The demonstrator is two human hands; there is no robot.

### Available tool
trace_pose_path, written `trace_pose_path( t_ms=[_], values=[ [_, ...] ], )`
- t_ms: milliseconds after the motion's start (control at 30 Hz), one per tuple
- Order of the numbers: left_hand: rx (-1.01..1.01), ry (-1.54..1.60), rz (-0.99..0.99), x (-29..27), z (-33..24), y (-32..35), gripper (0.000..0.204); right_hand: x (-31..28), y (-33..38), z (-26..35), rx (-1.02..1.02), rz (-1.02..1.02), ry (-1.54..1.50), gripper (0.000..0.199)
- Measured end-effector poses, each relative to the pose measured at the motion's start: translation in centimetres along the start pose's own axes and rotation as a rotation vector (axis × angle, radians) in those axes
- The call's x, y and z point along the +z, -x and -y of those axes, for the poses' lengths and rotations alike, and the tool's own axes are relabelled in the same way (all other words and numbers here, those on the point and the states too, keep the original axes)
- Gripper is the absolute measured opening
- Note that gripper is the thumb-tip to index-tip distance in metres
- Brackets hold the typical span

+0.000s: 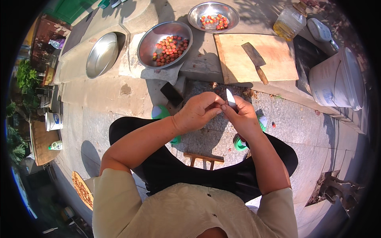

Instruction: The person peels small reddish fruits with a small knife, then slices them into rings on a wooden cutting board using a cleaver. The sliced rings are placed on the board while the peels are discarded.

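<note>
- A small white-bladed knife [230, 97] is gripped in the right hand [244, 117], blade up.
- The left hand [198, 111] is pinched closed against it; anything held is hidden.
- Both are held above the knees, near the bowl of red fruit [170, 48].

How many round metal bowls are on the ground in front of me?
3: an empty shiny metal bowl far left, a larger metal bowl of small red fruits in the middle, and a smaller metal fruit bowl beyond it, beside the wooden cutting board.

Sunlit stone-paved yard [99, 119]; low stone ledge [119, 63]; hard shadows.
</note>
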State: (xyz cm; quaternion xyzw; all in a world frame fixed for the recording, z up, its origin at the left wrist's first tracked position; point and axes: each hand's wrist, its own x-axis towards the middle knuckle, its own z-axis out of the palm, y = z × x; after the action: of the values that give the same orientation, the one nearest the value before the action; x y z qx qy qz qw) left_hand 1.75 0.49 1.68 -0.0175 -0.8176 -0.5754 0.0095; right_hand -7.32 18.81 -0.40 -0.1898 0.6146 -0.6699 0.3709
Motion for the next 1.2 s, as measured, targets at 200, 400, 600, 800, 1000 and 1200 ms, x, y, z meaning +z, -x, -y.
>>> trace_pose_path(
  t_ms=[200,400,600,800,1000,1200],
  values=[
    [0.284,-0.308,0.001,-0.8,0.4,-0.6,0.02,0.5,-0.1,0.6,-0.05,-0.028,0.227,0.004],
    [-0.091,0.004,-0.069,-1.5,1.0,-0.6,0.018,-1.2,-0.5,1.8,0.089,-0.18,0.282,0.009],
    [-0.272,0.493,-0.1,-1.0,0.4,-1.2,0.017,-0.9,-1.2,-0.5,-0.007,-0.203,0.438,0.014],
    [-0.341,0.448,-0.168,-0.7,0.2,-1.7,0.016,-0.5,-1.1,-0.1,-0.119,-0.013,0.388,0.013],
    [-0.373,0.534,-0.115,-0.1,0.4,-1.4,0.023,1.0,-1.7,0.0,-0.183,-0.063,0.27,0.012],
    [-0.353,0.714,-0.11,-0.5,0.4,-1.1,0.025,0.8,-1.8,1.0,-0.203,-0.023,0.272,0.009]
  ],
)
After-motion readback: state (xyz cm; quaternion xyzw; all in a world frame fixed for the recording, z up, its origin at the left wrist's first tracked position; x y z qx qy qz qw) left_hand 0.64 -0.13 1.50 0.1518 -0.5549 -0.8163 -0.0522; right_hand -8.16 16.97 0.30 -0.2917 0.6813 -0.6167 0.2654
